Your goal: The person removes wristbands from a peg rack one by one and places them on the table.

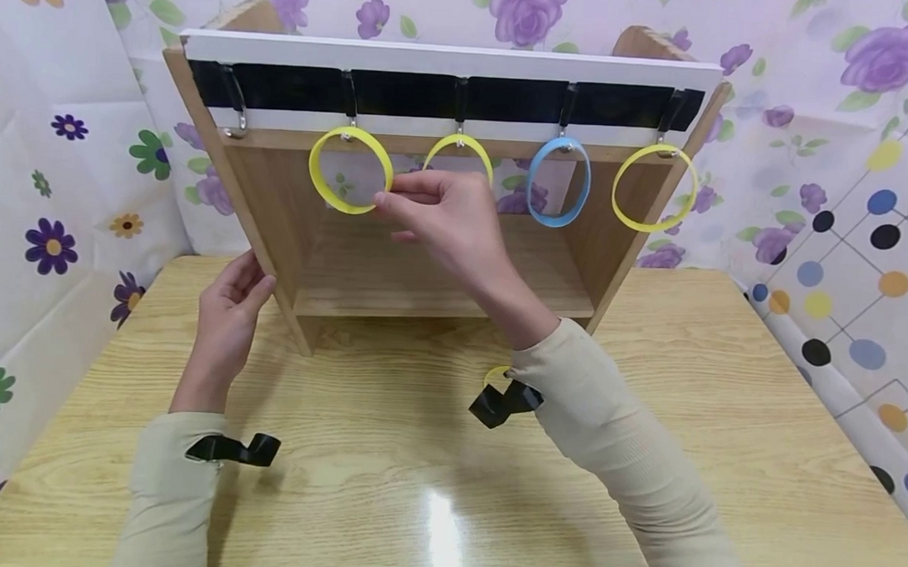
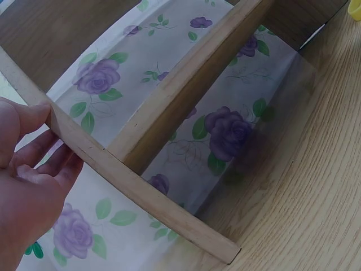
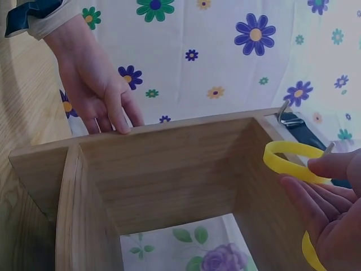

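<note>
My right hand (image 1: 456, 221) pinches the lower right side of a yellow ring (image 1: 315, 166) between thumb and fingers. The ring's top is at the second hook (image 1: 350, 96) from the left on the rack's front rail. In the right wrist view the same yellow ring (image 3: 282, 167) lies between thumb and fingertips beside the hook. My left hand (image 1: 231, 309) grips the left side panel of the wooden rack (image 1: 235, 201), thumb at the front edge and fingers on the outer face. That panel edge (image 2: 141, 189) also shows in the left wrist view.
The leftmost hook (image 1: 238, 101) is bare. On the other hooks hang a yellow ring (image 1: 459, 138), a blue ring (image 1: 550, 221) and another yellow ring (image 1: 639, 226). A yellow ring (image 1: 498, 370) on the table is partly hidden by the black strip (image 1: 495, 406) on my right sleeve.
</note>
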### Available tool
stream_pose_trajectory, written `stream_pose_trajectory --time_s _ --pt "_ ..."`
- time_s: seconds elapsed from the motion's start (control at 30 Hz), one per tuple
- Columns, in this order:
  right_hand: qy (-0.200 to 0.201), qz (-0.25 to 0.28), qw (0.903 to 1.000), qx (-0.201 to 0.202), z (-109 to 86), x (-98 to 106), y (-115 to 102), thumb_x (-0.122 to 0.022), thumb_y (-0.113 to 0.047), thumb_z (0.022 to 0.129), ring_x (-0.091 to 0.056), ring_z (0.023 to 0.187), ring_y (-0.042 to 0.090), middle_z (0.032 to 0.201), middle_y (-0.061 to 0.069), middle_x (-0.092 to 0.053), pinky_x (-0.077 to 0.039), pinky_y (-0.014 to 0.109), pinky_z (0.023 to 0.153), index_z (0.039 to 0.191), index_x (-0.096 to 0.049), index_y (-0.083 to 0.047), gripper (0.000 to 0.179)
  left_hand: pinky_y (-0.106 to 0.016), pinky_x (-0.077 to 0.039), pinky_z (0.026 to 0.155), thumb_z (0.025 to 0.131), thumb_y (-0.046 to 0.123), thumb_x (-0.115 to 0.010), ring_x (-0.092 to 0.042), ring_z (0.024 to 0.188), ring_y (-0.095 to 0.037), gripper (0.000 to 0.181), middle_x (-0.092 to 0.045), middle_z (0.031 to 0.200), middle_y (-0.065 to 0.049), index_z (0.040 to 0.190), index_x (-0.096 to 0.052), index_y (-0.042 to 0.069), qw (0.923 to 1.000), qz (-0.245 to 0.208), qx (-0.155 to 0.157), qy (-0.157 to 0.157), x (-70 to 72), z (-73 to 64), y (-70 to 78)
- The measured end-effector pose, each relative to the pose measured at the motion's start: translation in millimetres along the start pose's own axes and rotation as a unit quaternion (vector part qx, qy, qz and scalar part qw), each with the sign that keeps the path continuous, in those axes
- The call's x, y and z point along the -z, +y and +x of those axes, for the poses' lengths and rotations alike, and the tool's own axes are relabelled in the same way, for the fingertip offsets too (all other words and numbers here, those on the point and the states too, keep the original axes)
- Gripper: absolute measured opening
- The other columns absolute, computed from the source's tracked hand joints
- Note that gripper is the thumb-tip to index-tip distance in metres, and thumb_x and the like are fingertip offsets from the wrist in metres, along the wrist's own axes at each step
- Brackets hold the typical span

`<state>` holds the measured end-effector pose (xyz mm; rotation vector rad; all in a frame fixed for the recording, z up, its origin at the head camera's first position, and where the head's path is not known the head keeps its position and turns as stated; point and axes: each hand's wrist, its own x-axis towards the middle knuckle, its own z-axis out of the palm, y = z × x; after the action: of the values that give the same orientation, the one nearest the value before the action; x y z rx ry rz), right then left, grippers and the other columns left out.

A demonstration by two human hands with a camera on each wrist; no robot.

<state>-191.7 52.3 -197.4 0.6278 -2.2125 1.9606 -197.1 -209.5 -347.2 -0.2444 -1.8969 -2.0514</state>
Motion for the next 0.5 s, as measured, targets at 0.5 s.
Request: stream_pose_trajectory --time_s 0.5 --pt "-0.018 0.049 0.9985 0.017 5.4 -0.8 -13.1 -0.071 -0.001 0.086 -0.07 0.08 0.019 0.087 0.014 -0.072 -0.057 0.032 0.07 0.1 -0.07 0.009 0.017 -0.019 -0.041 0.096 0.097 0.0 -0.055 -0.046 0.121 -0.017 0.046 -0.052 0.132 -0.007 0.142 -0.044 -0.002 0.9999 -0.016 -0.003 0.004 -1.3 0.1 -0.6"
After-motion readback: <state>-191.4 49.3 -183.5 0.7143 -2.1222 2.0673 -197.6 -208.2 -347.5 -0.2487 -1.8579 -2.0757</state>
